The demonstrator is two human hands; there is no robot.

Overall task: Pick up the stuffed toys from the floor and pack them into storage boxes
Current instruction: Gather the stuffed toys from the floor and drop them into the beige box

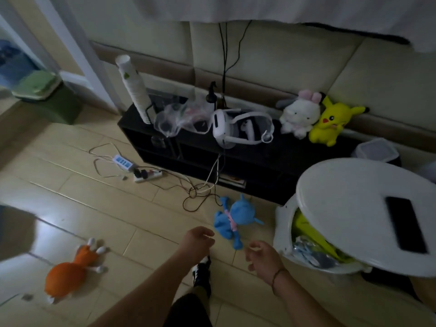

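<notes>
Blue stuffed toy lies just beyond both hands.

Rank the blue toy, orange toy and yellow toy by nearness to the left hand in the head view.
1. blue toy, on the floor just ahead-right of the left hand.
2. orange toy, floor, far left.
3. yellow toy, up on the black cabinet.

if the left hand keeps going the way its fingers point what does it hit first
Most likely the blue stuffed toy on the floor: the left hand is empty, its loosely curled fingers aimed at it. How far above the floor the hand is, one view cannot settle.
</notes>
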